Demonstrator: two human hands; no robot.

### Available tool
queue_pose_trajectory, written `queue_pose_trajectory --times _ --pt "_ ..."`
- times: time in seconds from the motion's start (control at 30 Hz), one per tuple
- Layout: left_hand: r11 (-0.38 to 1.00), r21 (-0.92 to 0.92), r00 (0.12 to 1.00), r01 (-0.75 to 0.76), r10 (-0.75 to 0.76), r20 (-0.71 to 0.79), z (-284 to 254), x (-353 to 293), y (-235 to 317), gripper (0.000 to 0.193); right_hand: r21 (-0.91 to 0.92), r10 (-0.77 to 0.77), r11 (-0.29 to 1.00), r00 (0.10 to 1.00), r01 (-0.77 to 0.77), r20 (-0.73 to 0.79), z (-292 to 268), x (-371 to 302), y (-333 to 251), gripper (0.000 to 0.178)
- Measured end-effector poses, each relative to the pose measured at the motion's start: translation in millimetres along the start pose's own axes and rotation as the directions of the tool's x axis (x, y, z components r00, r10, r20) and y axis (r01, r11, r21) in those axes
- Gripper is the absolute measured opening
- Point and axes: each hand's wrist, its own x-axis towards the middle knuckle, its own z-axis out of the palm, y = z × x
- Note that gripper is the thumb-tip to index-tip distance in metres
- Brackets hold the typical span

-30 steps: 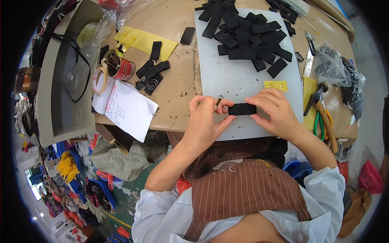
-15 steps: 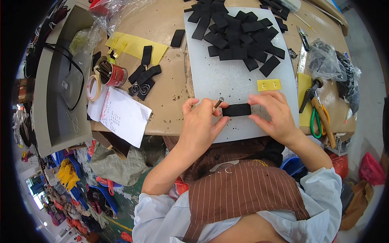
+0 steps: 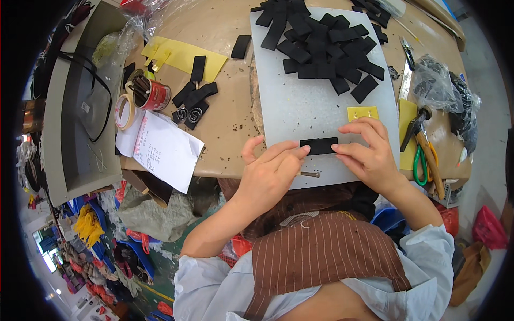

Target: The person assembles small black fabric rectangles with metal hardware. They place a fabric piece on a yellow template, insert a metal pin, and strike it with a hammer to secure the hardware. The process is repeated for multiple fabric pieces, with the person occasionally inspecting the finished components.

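Note:
A short black fabric strip [image 3: 319, 146] lies crosswise on the white board [image 3: 281, 115] in front of me. My left hand [image 3: 269, 175] presses thumb and fingertip on the strip's left end. The same hand keeps a slim metal punch [image 3: 311, 174] tucked under its curled fingers, the flat-headed end sticking out to the right. At the strip's other end, my right hand [image 3: 371, 157] pinches with thumb and forefinger. Just beyond the right hand is a small yellow card with holes [image 3: 363, 113]. A heap of black strips [image 3: 318, 61] covers the board's far part.
On the right lie a hammer [image 3: 428, 160], green-handled scissors [image 3: 420, 166], a cutter knife [image 3: 408, 53] and plastic bags [image 3: 436, 85]. To the left are a red tin of rods [image 3: 156, 96], a tape roll [image 3: 124, 112], a notepad [image 3: 168, 150] and a yellow sheet [image 3: 193, 61].
My left fingers have come onto the strip's left end, and the punch has swung from pointing up to lying sideways lower down. The right fingers have closed on the right end.

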Motion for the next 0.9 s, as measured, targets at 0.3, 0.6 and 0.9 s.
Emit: queue_pose_trajectory --times 0.3,0.6,0.9 --pt "0.990 -0.138 0.999 -0.008 0.003 -0.036 11.5 3.4 -6.4 0.029 0.096 0.049 0.994 0.991 -0.062 0.126 -6.8 11.4 7.1 0.033" --pt "0.980 -0.196 0.999 0.035 -0.035 0.004 6.3 6.1 -6.0 0.034 0.071 0.043 0.996 0.993 -0.051 0.111 -5.0 8.0 7.4 0.036" --pt "0.987 -0.158 1.000 -0.008 0.005 -0.019 8.2 5.7 -9.7 0.031 -0.107 0.268 0.961 0.950 -0.253 0.160 -51.2 33.8 40.6 0.022"
